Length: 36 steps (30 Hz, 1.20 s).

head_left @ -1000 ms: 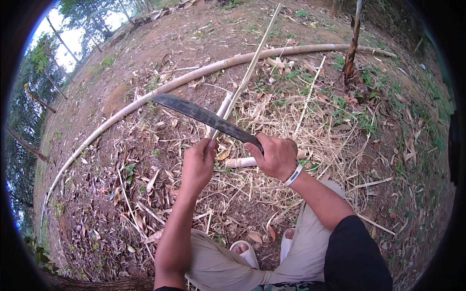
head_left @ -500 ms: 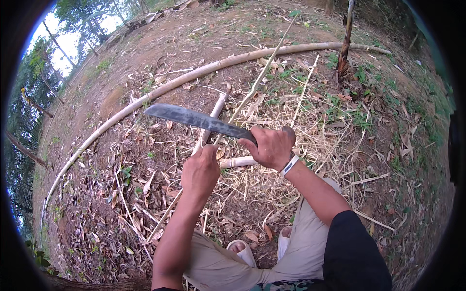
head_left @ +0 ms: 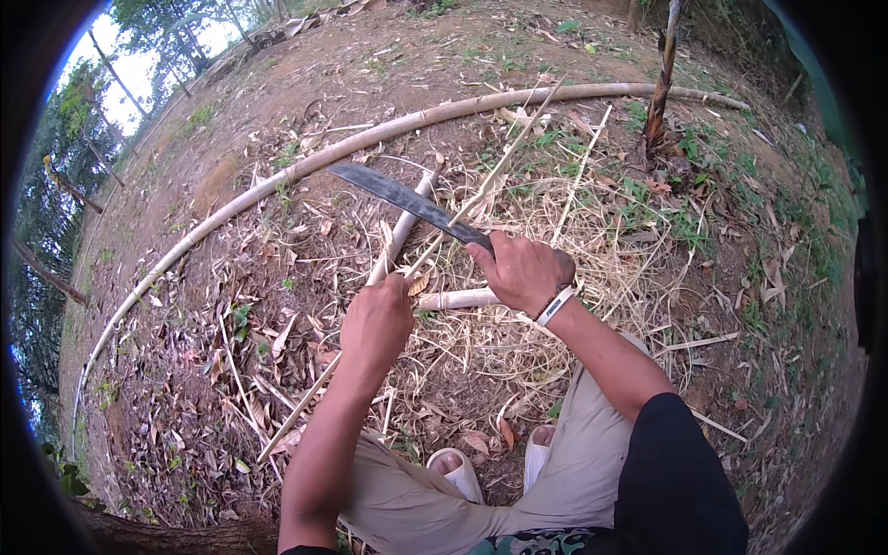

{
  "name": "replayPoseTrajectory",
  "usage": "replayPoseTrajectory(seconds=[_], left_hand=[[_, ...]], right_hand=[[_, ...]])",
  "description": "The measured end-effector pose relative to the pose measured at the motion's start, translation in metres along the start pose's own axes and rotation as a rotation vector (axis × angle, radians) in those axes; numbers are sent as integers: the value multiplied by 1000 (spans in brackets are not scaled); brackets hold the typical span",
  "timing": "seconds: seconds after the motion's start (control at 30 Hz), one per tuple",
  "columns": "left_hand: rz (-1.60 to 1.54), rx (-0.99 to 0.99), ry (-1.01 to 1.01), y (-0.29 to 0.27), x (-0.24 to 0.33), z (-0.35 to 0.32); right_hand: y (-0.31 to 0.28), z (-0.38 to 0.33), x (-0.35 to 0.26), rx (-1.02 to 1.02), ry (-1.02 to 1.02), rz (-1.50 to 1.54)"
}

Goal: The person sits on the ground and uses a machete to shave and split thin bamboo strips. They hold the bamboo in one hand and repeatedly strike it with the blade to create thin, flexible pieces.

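While gripping a thin strip (head_left: 499, 168) in the closed left hand (head_left: 377, 319), holds a machete (head_left: 398, 195) by its handle in the wrapped fingers of the right hand (head_left: 527, 271), blade across the strip. Slants the strip over littered ground (head_left: 277, 120), toward a long pole (head_left: 370, 136), near a short bamboo piece (head_left: 458, 299).

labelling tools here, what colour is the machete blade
The machete blade is dark grey with blackish mottling; head view shows it.

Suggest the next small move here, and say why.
Probably slide the machete along the pale strip, away from the left hand: that hand grips the strip, while the right hand holds the machete with its blade across it.
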<state>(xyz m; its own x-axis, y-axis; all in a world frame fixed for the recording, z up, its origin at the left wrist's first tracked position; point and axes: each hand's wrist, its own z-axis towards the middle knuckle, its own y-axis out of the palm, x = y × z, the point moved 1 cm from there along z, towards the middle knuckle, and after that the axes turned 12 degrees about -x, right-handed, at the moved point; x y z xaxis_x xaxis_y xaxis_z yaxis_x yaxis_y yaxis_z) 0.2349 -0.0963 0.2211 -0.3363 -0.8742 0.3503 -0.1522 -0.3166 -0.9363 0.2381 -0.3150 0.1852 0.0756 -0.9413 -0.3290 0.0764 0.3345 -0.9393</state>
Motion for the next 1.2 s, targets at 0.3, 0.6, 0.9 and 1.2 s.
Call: replayPoseTrajectory(seconds=[0.3,0.6,0.9,1.2], left_hand=[[20,-115,117,-2,-23,-22],[261,264,149,39,-114,-29],[520,240,85,41,-191,-52],[514,-6,81,18,-288,-72]], right_hand=[[10,3,23,-90,-169,-65],[29,26,-30,-238,-263,-97],[127,38,-29,-171,-244,19],[157,38,-21,-226,-144,-30]])
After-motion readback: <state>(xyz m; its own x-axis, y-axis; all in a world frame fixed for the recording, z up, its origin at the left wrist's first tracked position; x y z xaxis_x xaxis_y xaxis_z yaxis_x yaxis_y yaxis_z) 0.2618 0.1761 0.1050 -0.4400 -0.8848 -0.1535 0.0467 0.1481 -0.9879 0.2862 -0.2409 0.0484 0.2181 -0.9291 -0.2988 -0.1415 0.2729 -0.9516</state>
